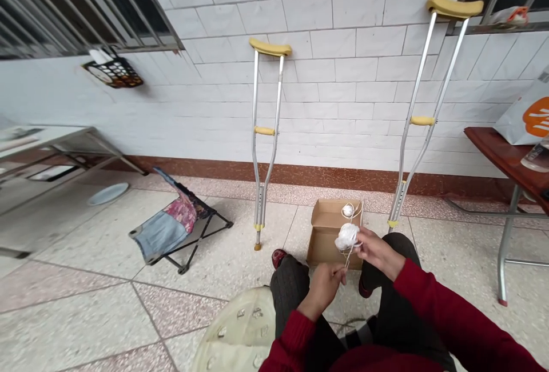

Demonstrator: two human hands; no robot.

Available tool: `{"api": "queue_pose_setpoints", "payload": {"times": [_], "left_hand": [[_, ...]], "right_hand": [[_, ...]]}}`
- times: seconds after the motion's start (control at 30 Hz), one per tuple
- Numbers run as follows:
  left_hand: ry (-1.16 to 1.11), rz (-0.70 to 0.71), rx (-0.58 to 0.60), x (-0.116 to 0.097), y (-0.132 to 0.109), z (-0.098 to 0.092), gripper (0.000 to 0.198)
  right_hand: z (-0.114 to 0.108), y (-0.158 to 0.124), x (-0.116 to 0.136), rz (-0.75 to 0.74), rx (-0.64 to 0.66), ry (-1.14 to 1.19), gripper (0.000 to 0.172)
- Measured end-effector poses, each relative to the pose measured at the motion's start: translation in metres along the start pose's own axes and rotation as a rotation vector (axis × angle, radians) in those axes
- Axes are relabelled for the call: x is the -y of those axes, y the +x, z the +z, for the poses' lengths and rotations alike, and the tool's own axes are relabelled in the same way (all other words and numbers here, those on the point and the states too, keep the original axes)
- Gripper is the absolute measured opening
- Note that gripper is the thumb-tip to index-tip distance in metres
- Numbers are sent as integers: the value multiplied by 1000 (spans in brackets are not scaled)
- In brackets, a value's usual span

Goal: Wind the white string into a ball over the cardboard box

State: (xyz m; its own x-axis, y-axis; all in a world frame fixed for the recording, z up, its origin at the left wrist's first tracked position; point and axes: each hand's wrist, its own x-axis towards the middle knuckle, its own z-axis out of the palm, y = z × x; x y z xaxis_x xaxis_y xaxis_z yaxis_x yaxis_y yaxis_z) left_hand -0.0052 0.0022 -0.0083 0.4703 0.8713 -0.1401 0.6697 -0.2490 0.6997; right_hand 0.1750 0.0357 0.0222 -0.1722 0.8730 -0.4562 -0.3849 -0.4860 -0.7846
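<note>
I sit with my knees over a tiled floor. My right hand (pixel 377 253) is closed around a small white ball of thread (pixel 346 236), held above an open cardboard box (pixel 326 239). A thin thread (pixel 348 258) runs down from the ball to my left hand (pixel 322 286), which pinches it. A second small white ball (pixel 347 210) lies inside the box. Both sleeves are dark red.
Two aluminium crutches (pixel 266 132) (pixel 422 115) lean on the white tiled wall. A folded cloth stool (pixel 174 223) lies on the floor at left. A brown table (pixel 508 160) with a bag stands at right. A pale plastic stool (pixel 240 332) is by my left knee.
</note>
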Motion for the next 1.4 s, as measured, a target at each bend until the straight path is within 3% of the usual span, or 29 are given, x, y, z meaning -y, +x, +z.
{"api": "queue_pose_setpoints", "payload": {"times": [0.07,0.17,0.23,0.33,0.47,0.6,0.7,0.8,0.93,1.03,1.1,1.27,1.4], "left_hand": [[-8,-7,-41,22,-4,-4,35],[135,71,-121,34,6,-25,30],[244,179,-150,26,20,-42,26],[371,295,-153,-4,38,-55,25],[433,335,-139,-40,38,-44,25],[226,198,-136,-36,17,-21,29],[19,119,-48,-15,7,-14,30],[-68,90,-39,2,8,-21,24],[-6,114,-170,6,20,-42,23],[123,136,-273,7,30,-54,25],[115,109,-282,13,35,-58,27],[-177,-85,-312,41,40,-73,39],[-118,7,-191,37,50,-91,45]], "right_hand": [[6,-22,-8,22,151,-96,39],[7,-46,-39,22,218,-339,35],[4,-45,-60,-26,160,-409,32],[-5,-20,-73,14,42,-421,31],[-21,28,-50,115,-235,-195,28],[-29,43,-14,11,-310,-92,31],[-16,29,2,-101,-194,-32,35],[5,5,10,-152,-25,-49,39],[29,-25,9,-177,34,-142,39],[38,-42,11,-116,83,-154,37],[38,-50,17,-83,96,-92,35],[23,-70,47,-133,139,-46,31],[16,-81,41,1,422,-309,36]]}}
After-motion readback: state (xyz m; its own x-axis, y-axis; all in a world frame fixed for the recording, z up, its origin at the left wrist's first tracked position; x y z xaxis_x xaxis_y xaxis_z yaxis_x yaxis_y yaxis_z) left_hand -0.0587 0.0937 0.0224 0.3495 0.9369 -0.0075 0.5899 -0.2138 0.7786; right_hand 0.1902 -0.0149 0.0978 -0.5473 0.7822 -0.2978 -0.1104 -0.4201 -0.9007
